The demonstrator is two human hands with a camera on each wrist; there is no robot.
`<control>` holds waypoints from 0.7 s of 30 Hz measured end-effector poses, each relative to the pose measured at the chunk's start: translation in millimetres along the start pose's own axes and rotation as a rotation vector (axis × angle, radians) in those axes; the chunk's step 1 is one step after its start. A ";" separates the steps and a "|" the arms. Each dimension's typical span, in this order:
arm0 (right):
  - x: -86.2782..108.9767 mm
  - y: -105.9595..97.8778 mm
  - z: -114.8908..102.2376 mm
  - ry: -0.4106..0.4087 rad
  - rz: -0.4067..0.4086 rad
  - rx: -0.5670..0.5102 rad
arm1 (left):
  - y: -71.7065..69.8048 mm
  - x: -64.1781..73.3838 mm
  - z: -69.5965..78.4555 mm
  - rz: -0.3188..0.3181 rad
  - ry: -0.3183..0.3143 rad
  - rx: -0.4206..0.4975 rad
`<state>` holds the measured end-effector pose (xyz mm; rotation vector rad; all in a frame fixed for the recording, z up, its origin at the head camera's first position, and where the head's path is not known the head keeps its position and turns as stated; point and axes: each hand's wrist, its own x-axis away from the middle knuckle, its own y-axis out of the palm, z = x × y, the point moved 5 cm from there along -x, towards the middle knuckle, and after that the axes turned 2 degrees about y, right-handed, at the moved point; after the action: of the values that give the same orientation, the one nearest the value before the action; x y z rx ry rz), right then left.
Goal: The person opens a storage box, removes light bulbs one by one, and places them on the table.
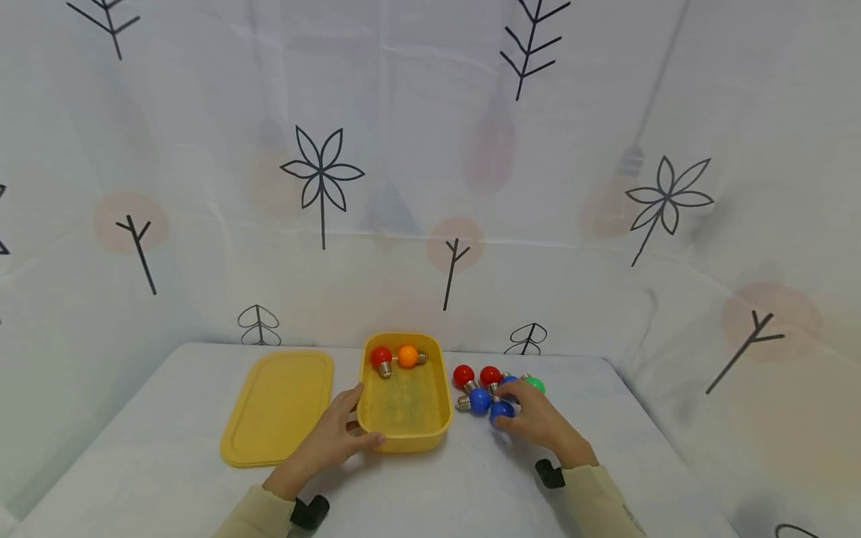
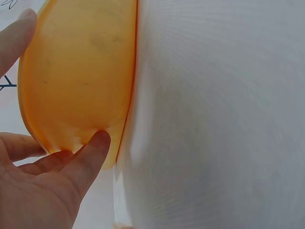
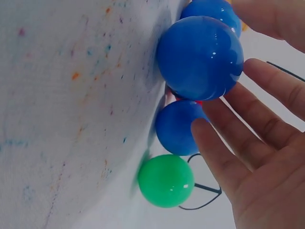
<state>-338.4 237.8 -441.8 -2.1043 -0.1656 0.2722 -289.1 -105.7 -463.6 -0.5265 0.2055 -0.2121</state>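
My left hand [image 1: 334, 433] holds the near left corner of a yellow plastic box [image 1: 440, 437], thumb along its front and fingers on its left wall. In the left wrist view the fingertips [image 2: 100, 138] press the box wall. Inside the box lie a red bulb [image 1: 381, 356] and an orange bulb [image 1: 406, 356]. My right hand [image 1: 534, 418] is at the nearest blue bulb [image 3: 200, 57], fingers loosely bent and spread, fingertips right at its surface. Another blue bulb [image 1: 480, 401], two red bulbs [image 1: 463, 375] and a green bulb [image 3: 166, 181] lie close around it.
A flat yellow lid [image 1: 279, 407] lies left of the box on the white-covered table [image 1: 464, 493]. Behind the table hangs a pale curtain [image 1: 403, 284] printed with plant drawings. Near the green bulb, a further blue bulb [image 3: 178, 126] sits partly behind my right fingers.
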 end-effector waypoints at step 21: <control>6.3 -5.9 -29.1 -0.137 0.095 0.002 | -0.2 2.2 2.4 -0.013 -0.007 0.013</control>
<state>-324.8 218.3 -422.9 -2.0952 -0.1463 0.4734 -286.5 -105.3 -461.7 -0.5161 0.1940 -0.2241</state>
